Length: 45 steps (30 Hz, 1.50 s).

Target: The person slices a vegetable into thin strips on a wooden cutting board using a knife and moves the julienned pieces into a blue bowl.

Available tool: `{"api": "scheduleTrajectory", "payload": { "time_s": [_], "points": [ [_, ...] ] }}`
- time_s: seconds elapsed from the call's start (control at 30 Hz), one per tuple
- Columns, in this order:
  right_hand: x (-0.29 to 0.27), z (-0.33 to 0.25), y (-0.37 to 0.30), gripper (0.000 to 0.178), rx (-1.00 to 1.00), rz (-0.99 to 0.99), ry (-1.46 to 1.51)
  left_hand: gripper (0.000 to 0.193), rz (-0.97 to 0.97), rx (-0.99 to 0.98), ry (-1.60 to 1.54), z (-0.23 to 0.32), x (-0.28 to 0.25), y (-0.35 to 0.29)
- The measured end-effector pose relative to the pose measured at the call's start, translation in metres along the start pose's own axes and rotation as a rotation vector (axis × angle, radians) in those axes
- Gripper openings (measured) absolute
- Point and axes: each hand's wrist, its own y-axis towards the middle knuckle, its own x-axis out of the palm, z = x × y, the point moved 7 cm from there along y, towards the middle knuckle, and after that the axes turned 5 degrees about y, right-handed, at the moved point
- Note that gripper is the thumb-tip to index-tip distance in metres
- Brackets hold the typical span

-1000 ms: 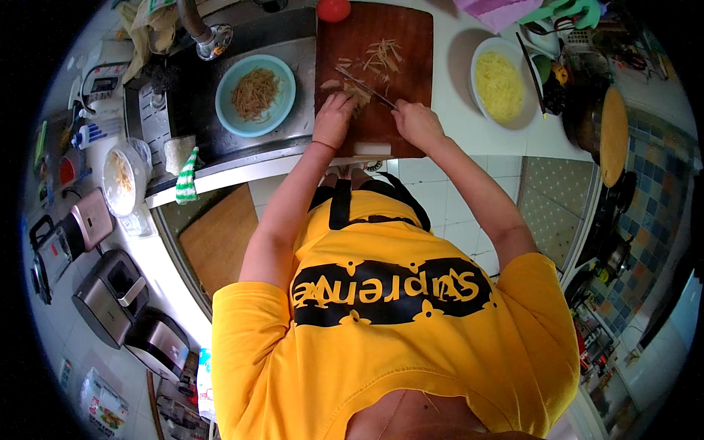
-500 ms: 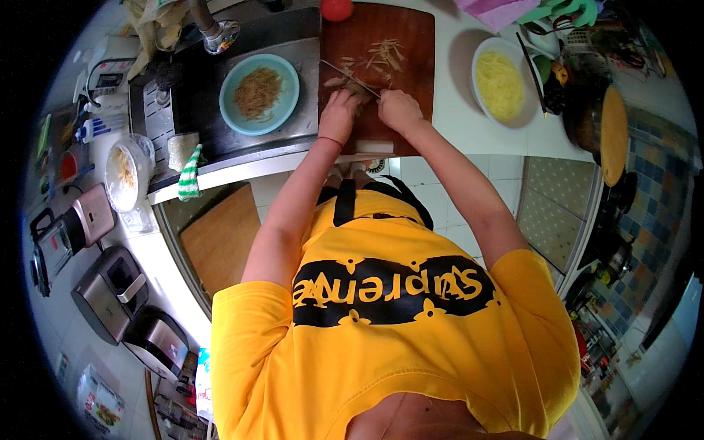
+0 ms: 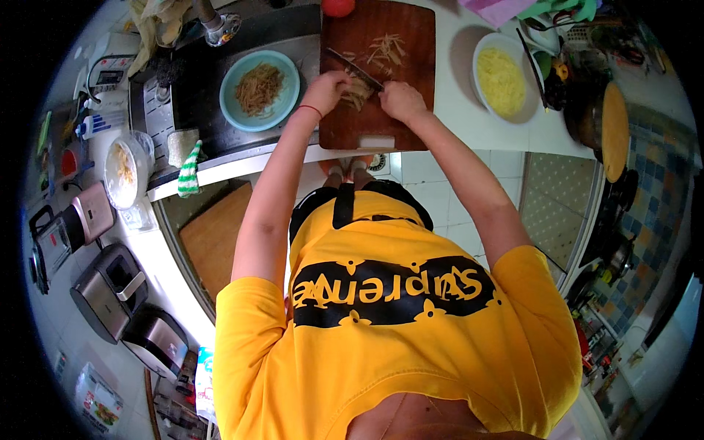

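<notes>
My right hand (image 3: 402, 101) is wrapped round the handle of a kitchen knife (image 3: 359, 70), whose blade slants toward the far left over a brown cutting board (image 3: 414, 44). Beside the near side of the blade lies a bunch of pale brown strips (image 3: 357, 95), cut from a food I cannot name. My left hand (image 3: 325, 94), with a red string at its wrist, is at the board's left edge. Its fingers are bent together close to the blade and strips; what they pinch, if anything, is hidden. More thin strips (image 3: 386, 50) lie scattered farther up the board.
Left of the board, a light blue bowl (image 3: 229, 110) holds brown shreds by the sink. A white bowl (image 3: 478, 92) of yellow shreds stands on the right counter, with dark chopsticks (image 3: 532, 70) near it. A round red thing (image 3: 337, 6) touches the board's far edge.
My left hand has drawn back to the left from the food, uncovering the cut strips. The knife blade has swung a little farther from me, and my right hand still grips it.
</notes>
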Motion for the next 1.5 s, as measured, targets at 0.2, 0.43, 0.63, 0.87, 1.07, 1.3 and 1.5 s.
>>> {"api": "scheduleTrajectory", "payload": {
  "time_s": [0.2,0.43,0.63,0.87,1.07,1.3,1.5],
  "points": [
    [-0.002,0.0,-0.002,0.025,0.015,0.0,0.001,0.026,0.335,0.203,0.41,0.039,0.009,-0.028],
    [-0.007,0.003,-0.001,0.023,-0.012,0.055,0.046,0.032,0.279,0.187,0.481,0.044,0.033,-0.035],
    [-0.015,0.007,-0.018,0.023,-0.055,0.073,0.0,0.03,0.29,0.158,0.438,0.047,0.029,-0.035],
    [0.004,0.002,-0.021,0.018,0.009,-0.061,-0.111,0.026,0.261,0.106,0.437,0.044,0.034,-0.032],
    [-0.001,0.006,-0.013,0.018,-0.032,0.119,0.073,0.025,0.313,0.112,0.385,0.047,0.03,-0.034],
    [-0.005,-0.003,-0.026,0.019,-0.052,-0.046,-0.068,0.022,0.337,0.1,0.437,0.037,0.033,-0.038],
    [0.001,-0.011,-0.003,0.023,-0.036,0.064,0.016,0.023,0.31,0.126,0.412,0.038,0.034,-0.036]
  ]
}}
